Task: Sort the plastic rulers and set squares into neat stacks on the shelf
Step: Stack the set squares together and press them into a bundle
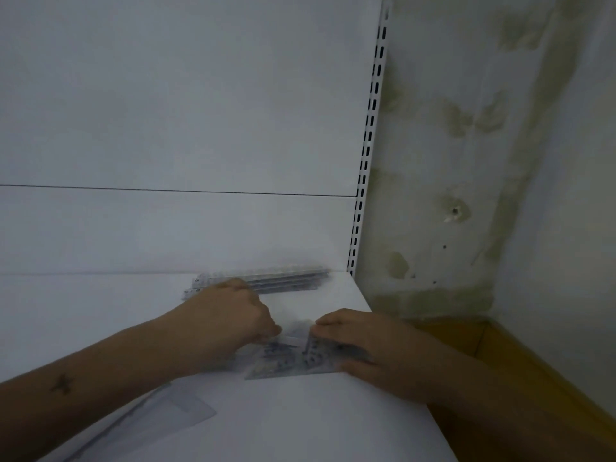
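White shelf (100, 328) against a white back panel, slotted upright (368, 128) at its right rear corner, stained wall (466, 161) beyond the right edge. Head view, the only one: your left hand (230, 325) and right hand (373, 348) both sit near the shelf's right edge, at mid-depth, on a small stack of clear set squares (286, 358). Left hand's fingers are curled, pinching the stack's upper left corner; right hand is curled over the right side, thumb along the lower edge, so it grips the stack. The stack lies between the two hands, touching both, neither nearer. Its long edge runs left-right along the near side, the point aimed toward the shelf's rear; blur hides how well the pieces line up. Rulers (263, 281) lie in a stack at the rear edge, just behind your left hand, long axis left-right, parallel to the back panel, right end near the upright. Another clear set square (186, 408) lies near the front left, under your left forearm, tilted diagonally. Judgement: you're squaring the set squares; the loose one remains to be added.
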`<state>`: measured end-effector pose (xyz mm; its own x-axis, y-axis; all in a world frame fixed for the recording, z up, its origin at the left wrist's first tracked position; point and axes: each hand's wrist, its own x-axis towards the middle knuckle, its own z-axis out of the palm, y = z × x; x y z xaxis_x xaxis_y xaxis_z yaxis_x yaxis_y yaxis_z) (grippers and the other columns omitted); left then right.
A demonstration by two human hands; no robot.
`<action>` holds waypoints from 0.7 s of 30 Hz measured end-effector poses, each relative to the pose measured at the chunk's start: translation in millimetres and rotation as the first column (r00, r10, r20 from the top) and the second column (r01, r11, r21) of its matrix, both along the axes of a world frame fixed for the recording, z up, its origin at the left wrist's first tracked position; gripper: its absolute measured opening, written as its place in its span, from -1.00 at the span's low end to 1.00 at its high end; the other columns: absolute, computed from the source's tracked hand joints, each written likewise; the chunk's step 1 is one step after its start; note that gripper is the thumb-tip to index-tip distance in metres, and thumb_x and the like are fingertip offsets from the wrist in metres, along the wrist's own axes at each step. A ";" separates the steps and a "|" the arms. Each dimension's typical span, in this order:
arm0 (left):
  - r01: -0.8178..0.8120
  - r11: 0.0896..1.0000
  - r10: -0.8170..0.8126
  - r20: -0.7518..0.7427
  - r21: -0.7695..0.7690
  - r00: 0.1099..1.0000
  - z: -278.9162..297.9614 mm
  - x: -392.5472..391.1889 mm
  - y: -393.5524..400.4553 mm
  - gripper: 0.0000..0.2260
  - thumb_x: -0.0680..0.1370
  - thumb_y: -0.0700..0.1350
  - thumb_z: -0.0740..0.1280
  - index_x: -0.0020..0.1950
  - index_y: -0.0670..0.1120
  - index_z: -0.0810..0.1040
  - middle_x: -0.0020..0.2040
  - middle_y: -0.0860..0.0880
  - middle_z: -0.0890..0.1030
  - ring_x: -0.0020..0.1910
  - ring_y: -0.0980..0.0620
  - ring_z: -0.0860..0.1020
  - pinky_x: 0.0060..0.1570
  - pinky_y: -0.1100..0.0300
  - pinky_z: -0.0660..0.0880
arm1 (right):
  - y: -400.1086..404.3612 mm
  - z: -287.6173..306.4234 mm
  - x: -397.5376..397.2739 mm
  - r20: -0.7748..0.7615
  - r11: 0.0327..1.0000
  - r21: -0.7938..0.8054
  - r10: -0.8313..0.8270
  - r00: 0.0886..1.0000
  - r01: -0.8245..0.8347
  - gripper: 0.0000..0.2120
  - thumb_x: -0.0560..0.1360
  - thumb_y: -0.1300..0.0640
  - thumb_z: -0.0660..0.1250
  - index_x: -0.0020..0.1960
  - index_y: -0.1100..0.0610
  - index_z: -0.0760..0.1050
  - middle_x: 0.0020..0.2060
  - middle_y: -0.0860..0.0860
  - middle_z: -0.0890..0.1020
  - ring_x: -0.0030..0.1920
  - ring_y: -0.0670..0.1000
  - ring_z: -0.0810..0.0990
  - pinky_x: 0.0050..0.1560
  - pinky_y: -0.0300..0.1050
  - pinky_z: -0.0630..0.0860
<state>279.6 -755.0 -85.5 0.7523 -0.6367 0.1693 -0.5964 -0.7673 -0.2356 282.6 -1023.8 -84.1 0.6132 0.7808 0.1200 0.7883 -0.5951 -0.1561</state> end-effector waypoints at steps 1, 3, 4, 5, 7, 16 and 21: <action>0.012 0.994 -0.017 0.047 0.107 0.999 10.7 -9.2 -0.3 -0.63 0.49 0.11 0.02 0.03 0.09 0.60 -0.07 0.09 0.64 -0.04 0.01 0.58 0.05 0.11 0.49 | -1.5 -0.6 -0.1 0.005 1.000 0.002 0.006 1.000 -0.006 -0.54 0.58 -0.07 0.16 0.47 -0.11 0.26 0.40 -0.16 0.33 0.34 -0.15 0.35 0.34 -0.15 0.35; 0.100 0.988 -0.119 0.178 0.115 0.977 11.7 -8.8 2.3 -0.84 0.35 -0.11 0.43 -0.12 0.09 0.63 -0.25 0.14 0.64 -0.21 0.08 0.60 -0.10 0.22 0.55 | -5.7 0.4 -2.4 0.013 1.000 0.010 0.019 1.000 -0.019 -0.54 0.56 -0.12 0.10 0.45 -0.10 0.30 0.37 -0.15 0.37 0.32 -0.15 0.37 0.33 -0.18 0.36; 0.100 0.990 -0.120 0.205 0.102 0.971 9.6 -7.9 3.1 -0.77 0.27 -0.16 0.51 -0.14 0.09 0.64 -0.28 0.15 0.63 -0.23 0.09 0.60 -0.14 0.24 0.56 | -8.0 1.6 -4.7 0.022 1.000 0.016 0.023 0.999 -0.023 -0.53 0.55 -0.12 0.08 0.43 -0.10 0.32 0.35 -0.15 0.39 0.31 -0.16 0.38 0.31 -0.21 0.37; 0.091 0.991 -0.109 0.214 0.094 0.971 11.2 -9.6 1.4 -0.74 0.24 -0.18 0.54 -0.15 0.08 0.64 -0.28 0.14 0.63 -0.23 0.09 0.61 -0.15 0.24 0.56 | -10.3 1.4 -6.5 0.031 0.999 0.028 0.027 0.999 -0.028 -0.54 0.55 -0.11 0.08 0.42 -0.09 0.34 0.33 -0.16 0.42 0.29 -0.17 0.41 0.29 -0.22 0.38; 0.111 0.991 -0.127 0.284 0.075 0.950 11.9 -4.0 5.3 -0.75 0.25 -0.20 0.54 -0.17 0.05 0.63 -0.28 0.12 0.63 -0.23 0.07 0.61 -0.18 0.22 0.56 | -15.8 0.0 -9.5 0.048 0.998 0.055 0.019 0.999 -0.022 -0.59 0.57 -0.07 0.09 0.39 -0.06 0.38 0.28 -0.15 0.47 0.24 -0.17 0.45 0.25 -0.24 0.42; -0.018 0.941 0.091 0.200 -0.339 0.976 47.1 -6.7 27.0 -0.76 0.53 0.07 0.17 -0.15 0.12 0.62 -0.31 0.20 0.60 -0.33 0.18 0.54 -0.33 0.36 0.41 | -15.1 -2.5 -8.8 0.070 1.000 -0.024 -0.003 0.998 0.005 -0.36 0.54 -0.26 -0.18 0.48 0.00 0.29 0.40 -0.12 0.37 0.33 -0.12 0.33 0.33 -0.27 0.25; 0.122 0.949 -0.026 0.312 -0.292 0.950 35.3 -22.5 6.2 -0.54 0.63 0.07 0.00 -0.14 0.08 0.69 -0.30 0.16 0.66 -0.37 0.13 0.59 -0.30 0.36 0.48 | 7.7 3.8 -3.3 -0.023 0.999 -0.038 -0.019 1.000 0.018 -0.33 0.52 -0.26 0.10 0.54 0.02 0.13 0.48 -0.09 0.25 0.39 -0.10 0.20 0.33 -0.35 0.08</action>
